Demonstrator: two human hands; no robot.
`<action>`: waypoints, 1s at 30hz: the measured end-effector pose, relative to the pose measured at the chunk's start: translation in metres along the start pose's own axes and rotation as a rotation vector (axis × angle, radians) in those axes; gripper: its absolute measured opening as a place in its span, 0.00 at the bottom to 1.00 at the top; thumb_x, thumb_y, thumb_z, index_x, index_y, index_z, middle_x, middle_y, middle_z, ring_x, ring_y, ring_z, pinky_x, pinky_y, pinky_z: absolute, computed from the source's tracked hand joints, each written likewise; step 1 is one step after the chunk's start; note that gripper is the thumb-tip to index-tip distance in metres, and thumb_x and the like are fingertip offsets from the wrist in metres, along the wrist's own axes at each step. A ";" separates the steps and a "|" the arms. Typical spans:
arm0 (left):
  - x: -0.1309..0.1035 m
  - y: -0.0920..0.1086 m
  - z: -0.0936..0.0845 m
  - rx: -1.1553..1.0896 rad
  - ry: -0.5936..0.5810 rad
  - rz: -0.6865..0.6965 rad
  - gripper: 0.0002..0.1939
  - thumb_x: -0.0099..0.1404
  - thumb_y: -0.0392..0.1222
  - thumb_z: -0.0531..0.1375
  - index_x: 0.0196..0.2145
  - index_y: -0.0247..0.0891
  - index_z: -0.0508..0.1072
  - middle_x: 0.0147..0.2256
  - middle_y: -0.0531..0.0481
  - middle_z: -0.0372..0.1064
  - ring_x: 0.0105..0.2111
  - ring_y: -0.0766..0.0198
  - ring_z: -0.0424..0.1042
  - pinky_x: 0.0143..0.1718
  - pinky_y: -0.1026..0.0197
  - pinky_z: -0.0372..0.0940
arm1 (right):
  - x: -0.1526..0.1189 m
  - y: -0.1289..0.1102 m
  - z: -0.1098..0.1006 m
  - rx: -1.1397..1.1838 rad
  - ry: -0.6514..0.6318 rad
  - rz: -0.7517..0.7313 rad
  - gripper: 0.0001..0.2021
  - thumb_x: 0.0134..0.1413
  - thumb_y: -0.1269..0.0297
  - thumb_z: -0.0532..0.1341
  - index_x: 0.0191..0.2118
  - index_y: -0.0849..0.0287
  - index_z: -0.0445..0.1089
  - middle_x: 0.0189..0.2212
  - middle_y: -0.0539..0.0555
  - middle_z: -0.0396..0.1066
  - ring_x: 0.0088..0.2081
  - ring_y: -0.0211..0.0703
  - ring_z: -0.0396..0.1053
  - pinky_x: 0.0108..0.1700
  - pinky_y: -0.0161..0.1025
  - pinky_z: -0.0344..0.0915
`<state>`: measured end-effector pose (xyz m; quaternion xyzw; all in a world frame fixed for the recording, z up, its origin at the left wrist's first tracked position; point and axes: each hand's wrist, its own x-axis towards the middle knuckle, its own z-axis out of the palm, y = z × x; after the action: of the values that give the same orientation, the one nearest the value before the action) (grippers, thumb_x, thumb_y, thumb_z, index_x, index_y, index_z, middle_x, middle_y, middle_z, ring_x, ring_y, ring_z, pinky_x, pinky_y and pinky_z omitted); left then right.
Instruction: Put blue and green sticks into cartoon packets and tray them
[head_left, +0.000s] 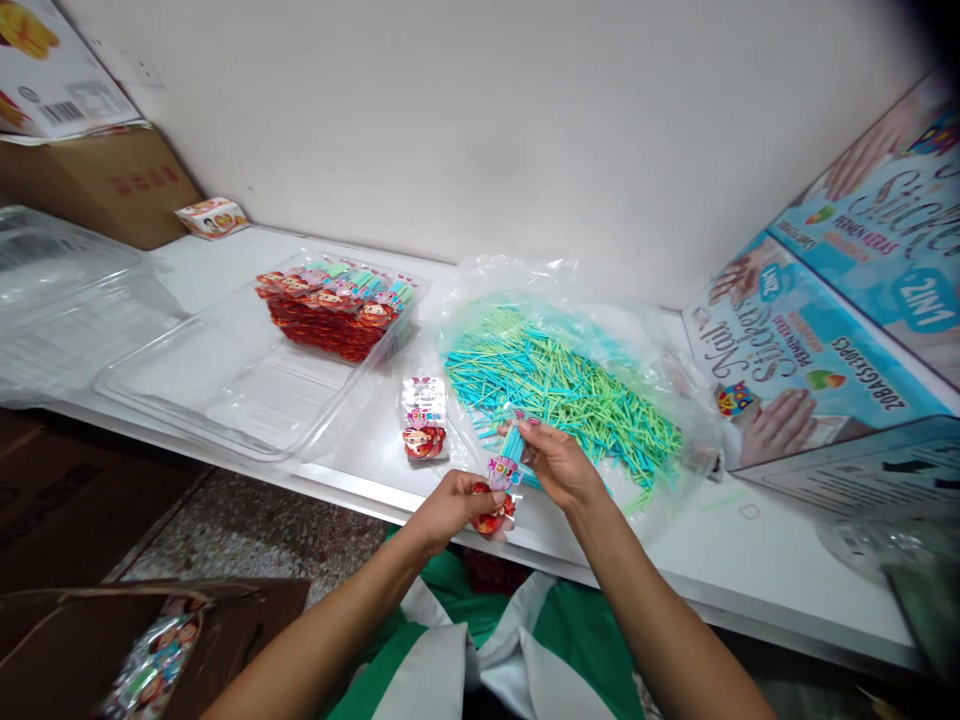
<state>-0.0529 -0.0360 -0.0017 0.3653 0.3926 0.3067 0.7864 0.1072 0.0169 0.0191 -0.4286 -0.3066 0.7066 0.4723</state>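
Note:
My left hand (455, 507) pinches the lower, red end of a small printed sachet (503, 474) above the table's front edge. At the sachet's upper end, my right hand (553, 455) has its fingers closed on blue sticks, which show inside or at the mouth of the sachet; which of the two I cannot tell. Behind my hands, a clear plastic bag (600, 325) lies spread with a heap of green and blue sticks (562, 385). A small stack of flat printed sachets (424, 418) lies left of the bag.
A clear tray (217, 400) holds rows of filled red sachets (330, 310) at its right end. More clear trays (67, 300) lie far left, near a cardboard box (97, 180) and a small box (212, 217). Printed blue boxes (817, 370) stand at the right.

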 end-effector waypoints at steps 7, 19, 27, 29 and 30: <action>0.003 -0.001 0.001 0.053 0.041 -0.075 0.20 0.52 0.52 0.62 0.27 0.27 0.72 0.25 0.40 0.72 0.22 0.61 0.72 0.23 0.64 0.64 | 0.003 0.004 -0.004 0.063 0.090 0.018 0.07 0.40 0.62 0.67 0.28 0.60 0.75 0.30 0.52 0.75 0.32 0.39 0.70 0.36 0.35 0.64; 0.007 -0.003 0.011 -0.112 0.031 -0.107 0.17 0.53 0.48 0.61 0.28 0.27 0.72 0.24 0.41 0.72 0.21 0.63 0.70 0.24 0.63 0.64 | 0.005 0.005 -0.010 0.024 0.075 0.033 0.08 0.40 0.61 0.67 0.28 0.60 0.76 0.30 0.53 0.76 0.31 0.39 0.69 0.36 0.36 0.64; 0.011 -0.007 0.010 -0.167 0.043 -0.091 0.16 0.52 0.47 0.62 0.27 0.27 0.73 0.22 0.43 0.71 0.19 0.66 0.67 0.24 0.63 0.64 | 0.003 0.002 -0.012 0.125 -0.034 0.091 0.14 0.46 0.53 0.62 0.34 0.59 0.74 0.31 0.55 0.76 0.32 0.44 0.72 0.36 0.41 0.66; 0.011 -0.007 0.009 -0.146 0.036 -0.083 0.17 0.52 0.48 0.62 0.27 0.27 0.73 0.24 0.42 0.72 0.19 0.67 0.68 0.25 0.63 0.64 | 0.004 0.002 -0.012 0.099 -0.042 0.090 0.13 0.45 0.55 0.64 0.33 0.59 0.74 0.30 0.55 0.76 0.31 0.43 0.72 0.35 0.40 0.66; 0.011 -0.006 0.008 -0.133 0.032 -0.078 0.17 0.52 0.48 0.62 0.28 0.27 0.73 0.24 0.42 0.72 0.20 0.67 0.68 0.25 0.64 0.64 | 0.005 0.003 -0.012 0.080 -0.039 0.080 0.12 0.43 0.56 0.65 0.32 0.60 0.75 0.30 0.55 0.76 0.31 0.43 0.72 0.35 0.39 0.66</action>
<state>-0.0394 -0.0339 -0.0074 0.2918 0.3977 0.3070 0.8139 0.1160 0.0206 0.0101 -0.4074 -0.2698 0.7447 0.4545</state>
